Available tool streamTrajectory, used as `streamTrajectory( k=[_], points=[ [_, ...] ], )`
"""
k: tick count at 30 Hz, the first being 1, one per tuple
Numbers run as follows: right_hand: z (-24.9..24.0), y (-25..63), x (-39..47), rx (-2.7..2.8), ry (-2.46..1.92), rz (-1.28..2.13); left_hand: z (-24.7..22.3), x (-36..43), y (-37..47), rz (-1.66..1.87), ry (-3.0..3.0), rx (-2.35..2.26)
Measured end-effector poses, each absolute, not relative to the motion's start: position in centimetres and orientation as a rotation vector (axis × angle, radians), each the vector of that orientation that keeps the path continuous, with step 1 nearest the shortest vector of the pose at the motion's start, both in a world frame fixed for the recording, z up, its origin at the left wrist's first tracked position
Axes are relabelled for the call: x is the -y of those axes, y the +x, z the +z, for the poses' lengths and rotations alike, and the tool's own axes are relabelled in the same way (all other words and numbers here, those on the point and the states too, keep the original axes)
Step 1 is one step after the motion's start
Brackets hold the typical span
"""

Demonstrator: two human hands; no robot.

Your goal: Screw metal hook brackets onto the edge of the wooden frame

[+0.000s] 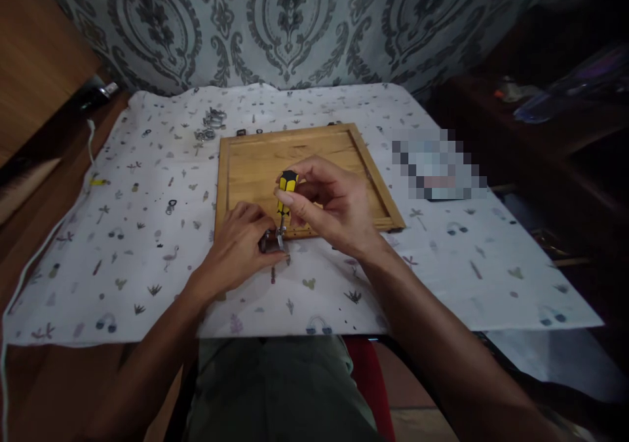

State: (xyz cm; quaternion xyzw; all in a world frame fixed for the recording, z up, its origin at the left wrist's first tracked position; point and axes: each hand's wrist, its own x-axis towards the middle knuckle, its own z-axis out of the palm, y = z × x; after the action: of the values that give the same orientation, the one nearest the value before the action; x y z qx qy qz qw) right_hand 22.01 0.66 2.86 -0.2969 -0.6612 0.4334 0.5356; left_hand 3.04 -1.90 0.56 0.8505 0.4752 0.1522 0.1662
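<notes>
At the near edge of the panel (250,180), left of its middle, sat the metal fitting (280,240). Right hand (339,209) pinched the driver (287,181) by its grip, thumb against fingers, shaft down at the fitting. Left hand (236,242) curled at that edge, thumb and fingers closed round the fitting; exact contact was probably thumb below, but dim there.

Panel looked stiff, fairly light, best held by its raised rim. Fitting: likely hard, small, slippery; grip by its flat sides. Driver: rigid, light, ribbed grip, should take a fingertip hold well.

No container I could make out. Spare metal parts (214,118) lay loose on the cloth (142,226), beyond the panel's far left corner.
</notes>
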Motion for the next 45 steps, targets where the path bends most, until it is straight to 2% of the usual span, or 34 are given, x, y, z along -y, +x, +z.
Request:
streamTrajectory(
  k=[14, 45],
  points=[
    [4.4, 22.2, -0.9, 1.634, -0.578, 1.139, 0.6, 1.8, 2.9, 0.458, 2.411, -1.330],
    [3.9, 22.4, -1.2, 1.469, -0.549, 1.207, 0.6, 1.4, 2.6, 0.462, 2.462, -1.295]
  ],
)
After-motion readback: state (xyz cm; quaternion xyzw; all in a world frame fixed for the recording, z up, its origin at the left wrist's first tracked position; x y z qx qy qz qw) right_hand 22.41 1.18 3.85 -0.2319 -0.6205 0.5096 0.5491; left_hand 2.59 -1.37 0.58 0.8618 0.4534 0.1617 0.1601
